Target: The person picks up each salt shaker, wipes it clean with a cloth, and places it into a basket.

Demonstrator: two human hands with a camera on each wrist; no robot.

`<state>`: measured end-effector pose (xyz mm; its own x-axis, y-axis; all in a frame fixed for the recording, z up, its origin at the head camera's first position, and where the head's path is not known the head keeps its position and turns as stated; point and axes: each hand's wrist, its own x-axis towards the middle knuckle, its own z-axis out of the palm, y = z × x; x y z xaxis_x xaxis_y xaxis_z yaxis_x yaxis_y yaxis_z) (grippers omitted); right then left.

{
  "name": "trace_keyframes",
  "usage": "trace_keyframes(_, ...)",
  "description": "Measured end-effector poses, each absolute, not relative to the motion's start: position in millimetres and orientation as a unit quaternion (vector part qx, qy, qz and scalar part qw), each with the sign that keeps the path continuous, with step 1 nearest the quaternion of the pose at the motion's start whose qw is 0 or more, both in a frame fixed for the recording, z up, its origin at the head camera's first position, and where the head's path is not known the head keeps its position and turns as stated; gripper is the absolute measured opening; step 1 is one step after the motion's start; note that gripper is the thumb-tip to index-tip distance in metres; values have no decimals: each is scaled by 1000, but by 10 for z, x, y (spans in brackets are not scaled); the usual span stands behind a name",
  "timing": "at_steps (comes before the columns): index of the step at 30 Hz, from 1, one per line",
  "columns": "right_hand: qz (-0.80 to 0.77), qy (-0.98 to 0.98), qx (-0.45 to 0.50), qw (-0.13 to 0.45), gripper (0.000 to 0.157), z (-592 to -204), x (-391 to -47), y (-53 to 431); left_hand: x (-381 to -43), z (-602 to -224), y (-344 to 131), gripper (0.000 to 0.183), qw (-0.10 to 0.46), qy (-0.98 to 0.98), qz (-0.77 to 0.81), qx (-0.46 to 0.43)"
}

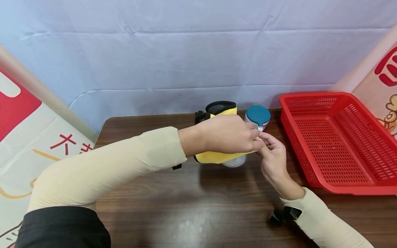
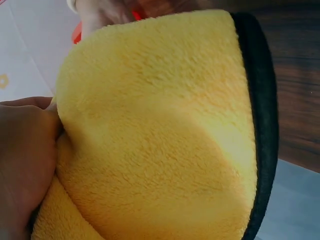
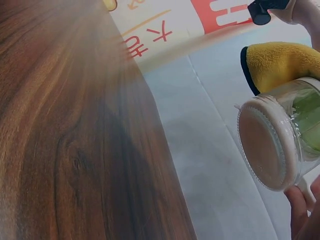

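Note:
My left hand [image 1: 227, 134] grips a yellow fleecy cloth [image 2: 155, 125] with black edging. The cloth lies against a clear jar [image 3: 265, 145], which is tilted in the right wrist view with its ribbed round end showing and something green inside or behind it. My right hand [image 1: 274, 155] meets the left fingers at the jar's side, thumb and fingers pinching a small white piece on it. Beyond the hands is a blue lid [image 1: 258, 114]; I cannot tell whether it belongs to this jar. Cloth and left hand hide most of the jar in the head view.
A red perforated basket [image 1: 336, 151] stands at the right of the brown wooden table [image 1: 173, 203]. Behind the table hangs a pale cloth backdrop [image 1: 186, 62]. Printed banners [image 1: 62, 148] flank both sides.

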<state>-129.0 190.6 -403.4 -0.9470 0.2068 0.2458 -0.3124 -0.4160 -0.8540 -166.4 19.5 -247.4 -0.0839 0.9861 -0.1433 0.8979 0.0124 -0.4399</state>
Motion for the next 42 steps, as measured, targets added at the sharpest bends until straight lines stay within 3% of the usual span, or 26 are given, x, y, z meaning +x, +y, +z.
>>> trace_keyframes(20, 847, -507, 57, 150, 9, -4043, -1275, 1910, -1732, -2481, 198, 25, 122, -701, 234, -662)
trace_keyframes(42, 825, -543, 27, 153, 22, -3992, -1239, 1880, -1965, -2546, 148, 27, 165, -691, 225, -667)
